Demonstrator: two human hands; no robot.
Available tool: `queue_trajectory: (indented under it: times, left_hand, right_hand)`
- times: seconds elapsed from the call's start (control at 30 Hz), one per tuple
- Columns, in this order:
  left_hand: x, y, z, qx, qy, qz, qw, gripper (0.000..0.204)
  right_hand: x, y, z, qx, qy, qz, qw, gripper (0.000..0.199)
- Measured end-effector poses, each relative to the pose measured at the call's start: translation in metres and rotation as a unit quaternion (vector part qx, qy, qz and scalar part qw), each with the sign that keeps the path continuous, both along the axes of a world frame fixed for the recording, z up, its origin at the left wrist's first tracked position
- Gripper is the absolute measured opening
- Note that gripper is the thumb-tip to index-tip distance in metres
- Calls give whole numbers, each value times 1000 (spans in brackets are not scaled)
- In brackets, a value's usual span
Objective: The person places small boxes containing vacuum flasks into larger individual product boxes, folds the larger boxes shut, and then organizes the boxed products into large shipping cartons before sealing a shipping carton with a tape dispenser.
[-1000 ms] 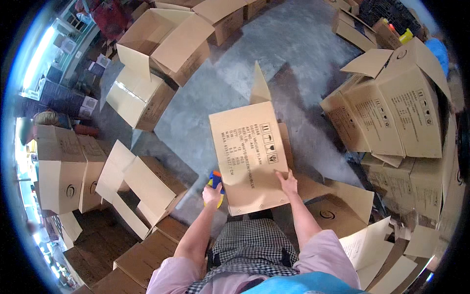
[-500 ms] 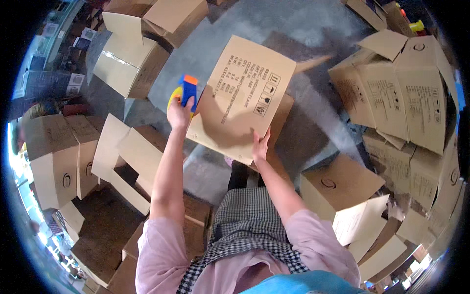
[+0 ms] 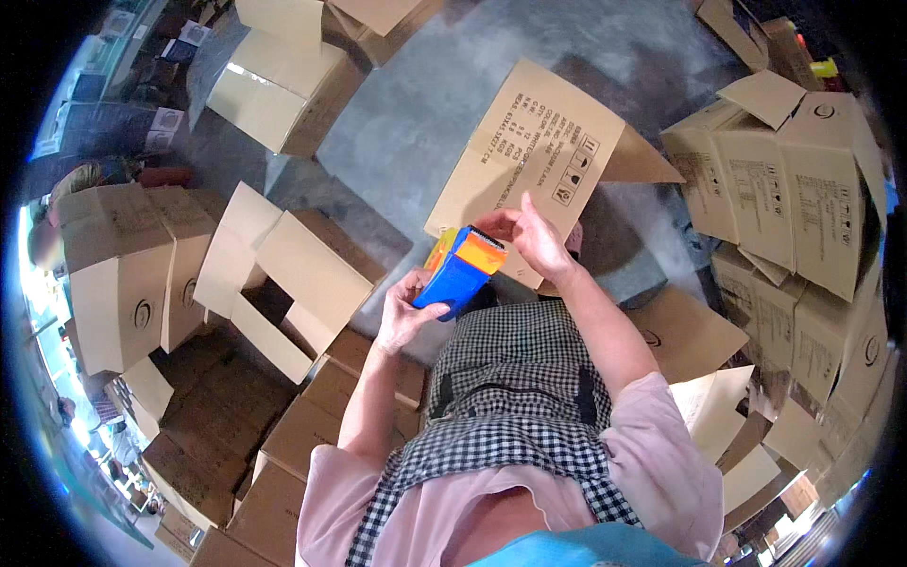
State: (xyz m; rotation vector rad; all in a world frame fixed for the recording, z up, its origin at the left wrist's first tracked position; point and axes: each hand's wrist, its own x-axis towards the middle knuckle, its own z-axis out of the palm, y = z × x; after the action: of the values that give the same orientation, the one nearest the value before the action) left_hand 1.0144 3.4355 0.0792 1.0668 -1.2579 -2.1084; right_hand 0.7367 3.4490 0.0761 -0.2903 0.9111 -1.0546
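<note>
My left hand is closed around a blue and orange tape dispenser with a dark toothed edge and a yellow part on its far side. It is held up in front of my apron. Close by the toothed edge is my right hand, its thumb raised apart from the fingers, which point toward the dispenser. I see nothing in that hand, though its fingertips are partly hidden. Just beyond both hands, a printed cardboard box stands tilted, with a flap sticking out at its right.
Open cartons stand around me: one at the left, one at the far left back and one at the lower right. Printed cartons are stacked at the right. The grey floor shows beyond.
The dispenser has come toward me and to the right in my left hand, and its toothed edge now shows. My right hand has left the printed box's near edge and moved beside the dispenser.
</note>
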Motion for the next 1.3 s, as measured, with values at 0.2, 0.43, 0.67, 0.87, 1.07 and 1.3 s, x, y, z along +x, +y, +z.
queue_trajectory:
  times: [0.2,0.43,0.67,0.87,1.07,1.3]
  left_hand:
    - [-14,-4,-10,0,-8,41,999,47]
    - [-88,-22,-16,4,-92,83,992,40]
    - [-196,-77,-22,-103,-304,104,941,46]
    - [-282,-166,-40,-76,-431,92,895,54]
    - [-311,-213,-64,-22,-523,75,849,57]
    - [-321,-235,-58,-44,-577,42,814,57]
  right_hand:
    - [0,-27,22,-31,133,56,989,31]
    - [-53,-67,-48,-46,190,60,979,17]
    - [-164,-174,-75,-157,550,127,811,19]
    - [-343,-336,-157,-217,669,-3,710,15]
    - [-350,-361,-261,-180,640,17,746,14]
    - [-330,-330,-387,-83,553,171,811,31]
